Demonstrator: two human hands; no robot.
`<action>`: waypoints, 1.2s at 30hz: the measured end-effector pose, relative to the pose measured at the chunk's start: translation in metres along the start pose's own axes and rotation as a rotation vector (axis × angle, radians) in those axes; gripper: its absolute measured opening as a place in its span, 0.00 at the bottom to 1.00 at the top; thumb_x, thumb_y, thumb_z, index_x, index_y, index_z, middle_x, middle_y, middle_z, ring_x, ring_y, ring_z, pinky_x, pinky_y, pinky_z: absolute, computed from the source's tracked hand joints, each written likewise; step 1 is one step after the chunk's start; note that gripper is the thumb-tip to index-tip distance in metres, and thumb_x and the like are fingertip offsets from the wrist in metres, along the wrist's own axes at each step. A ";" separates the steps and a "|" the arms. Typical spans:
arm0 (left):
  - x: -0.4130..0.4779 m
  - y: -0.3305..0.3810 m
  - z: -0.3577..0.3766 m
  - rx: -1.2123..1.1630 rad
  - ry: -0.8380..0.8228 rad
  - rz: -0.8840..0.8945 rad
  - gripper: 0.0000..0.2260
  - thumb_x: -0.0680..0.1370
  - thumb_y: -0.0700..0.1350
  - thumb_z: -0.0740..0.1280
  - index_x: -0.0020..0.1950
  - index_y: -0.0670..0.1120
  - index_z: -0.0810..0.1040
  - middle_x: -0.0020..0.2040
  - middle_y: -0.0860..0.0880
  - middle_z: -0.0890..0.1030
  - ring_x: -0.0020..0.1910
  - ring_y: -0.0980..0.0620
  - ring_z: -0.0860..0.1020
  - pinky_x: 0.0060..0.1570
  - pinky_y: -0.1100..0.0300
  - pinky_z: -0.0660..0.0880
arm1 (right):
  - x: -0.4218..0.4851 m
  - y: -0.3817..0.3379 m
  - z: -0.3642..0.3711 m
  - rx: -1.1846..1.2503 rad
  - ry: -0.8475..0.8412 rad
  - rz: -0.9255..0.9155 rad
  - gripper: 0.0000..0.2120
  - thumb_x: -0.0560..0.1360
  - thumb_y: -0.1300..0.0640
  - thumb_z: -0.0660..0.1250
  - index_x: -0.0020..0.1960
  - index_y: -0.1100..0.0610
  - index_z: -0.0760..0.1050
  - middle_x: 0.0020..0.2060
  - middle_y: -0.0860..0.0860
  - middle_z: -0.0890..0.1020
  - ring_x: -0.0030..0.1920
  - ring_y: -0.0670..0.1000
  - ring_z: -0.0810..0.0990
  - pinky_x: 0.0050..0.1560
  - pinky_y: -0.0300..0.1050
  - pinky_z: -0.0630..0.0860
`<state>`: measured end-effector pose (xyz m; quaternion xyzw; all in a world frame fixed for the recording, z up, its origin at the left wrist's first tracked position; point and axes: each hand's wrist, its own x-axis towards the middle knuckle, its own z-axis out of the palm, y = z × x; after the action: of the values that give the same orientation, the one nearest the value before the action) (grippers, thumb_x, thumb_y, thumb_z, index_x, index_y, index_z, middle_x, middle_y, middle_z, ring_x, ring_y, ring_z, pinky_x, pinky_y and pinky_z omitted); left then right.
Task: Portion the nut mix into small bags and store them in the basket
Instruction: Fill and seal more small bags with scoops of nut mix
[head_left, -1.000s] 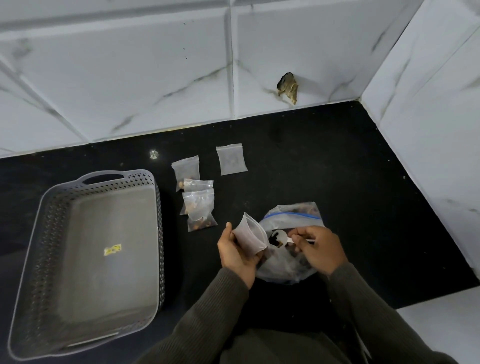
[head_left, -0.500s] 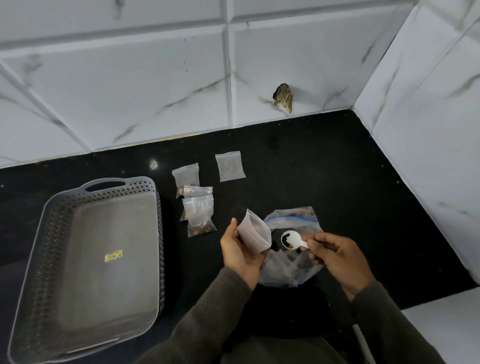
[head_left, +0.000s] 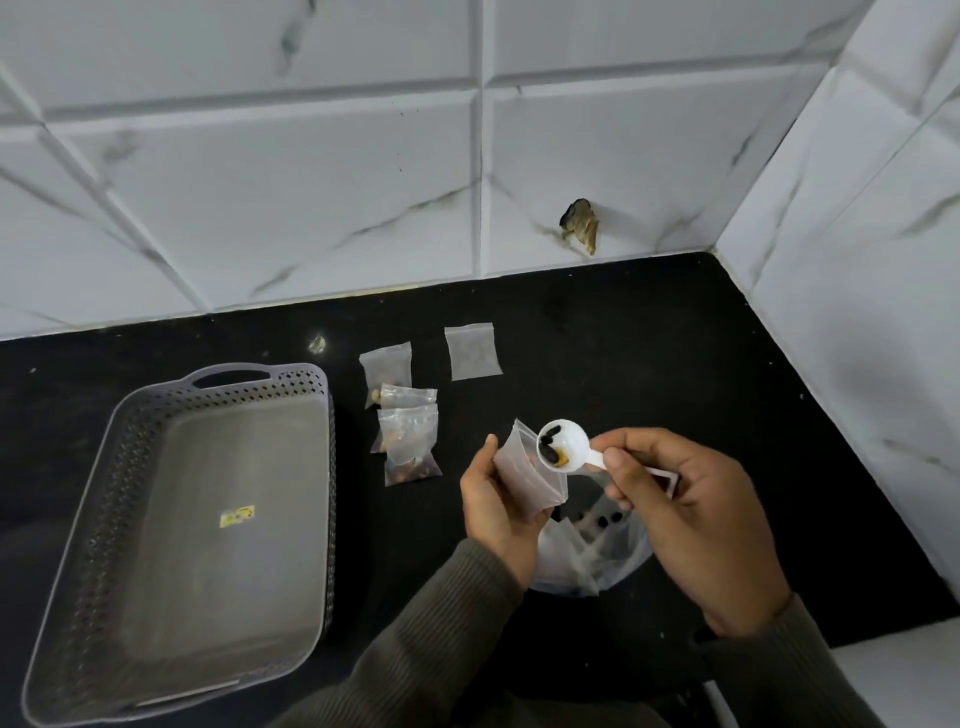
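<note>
1. The left hand (head_left: 496, 501) held a small clear plastic zip bag (head_left: 522, 470) above the black table (head_left: 649, 364). Its fingers and thumb were curled round the bag, and the mouth of the bag was open and turned up to the right.
2. The right hand (head_left: 691, 512) pinched the handle of a small white plastic scoop (head_left: 566, 447) between the thumb and the fingers.
3. The round bowl of the scoop was at the open mouth of the small bag. It carried a few dark pieces and one yellowish piece of the nut mix. Whether the scoop touched the bag, I could not tell.
4. The large clear plastic bag of nut mix (head_left: 597, 551) lay on the table under both hands, partly hidden by them. Some dark pieces were visible inside it.
5. Three small filled bags lay on the table between the basket and the hands: one at the back (head_left: 387, 366), one in the middle (head_left: 410, 397) and one at the front (head_left: 410, 449). They overlapped each other in a short row.
6. One more small flat clear bag (head_left: 472, 351) lay apart, to the right of the back one. Its content was too unclear to name.
7. The grey perforated plastic basket (head_left: 78, 525) stood on the left part of the table, with a small yellow sticker (head_left: 237, 517) on its floor. No bag was in it.
8. A white marbled tile wall (head_left: 260, 197) ran behind the table, with a brownish broken spot (head_left: 579, 226) near the corner.
</note>
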<state>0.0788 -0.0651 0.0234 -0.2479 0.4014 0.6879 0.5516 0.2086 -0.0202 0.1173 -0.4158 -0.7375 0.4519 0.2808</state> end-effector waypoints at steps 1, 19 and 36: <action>-0.001 0.000 0.000 0.004 -0.004 0.010 0.17 0.79 0.54 0.66 0.61 0.43 0.81 0.58 0.41 0.84 0.57 0.43 0.81 0.52 0.50 0.78 | 0.000 0.001 0.002 -0.036 0.008 -0.019 0.07 0.76 0.61 0.67 0.50 0.52 0.82 0.39 0.43 0.84 0.38 0.43 0.82 0.38 0.32 0.78; -0.018 0.001 0.006 0.025 0.012 0.073 0.21 0.79 0.53 0.67 0.69 0.44 0.76 0.60 0.41 0.83 0.59 0.44 0.81 0.65 0.45 0.75 | -0.007 0.019 0.021 -0.675 0.159 -0.724 0.16 0.67 0.57 0.61 0.39 0.68 0.82 0.36 0.59 0.84 0.35 0.53 0.85 0.33 0.50 0.83; -0.034 0.001 -0.007 -0.025 -0.046 0.012 0.23 0.77 0.54 0.69 0.68 0.44 0.77 0.61 0.40 0.83 0.60 0.42 0.82 0.54 0.49 0.80 | -0.035 -0.005 0.017 -0.395 0.221 -0.569 0.08 0.79 0.63 0.65 0.51 0.64 0.82 0.44 0.54 0.85 0.46 0.41 0.82 0.48 0.35 0.80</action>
<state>0.0862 -0.0900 0.0466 -0.2363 0.3813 0.7017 0.5535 0.2105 -0.0589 0.1135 -0.2865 -0.8621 0.1567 0.3874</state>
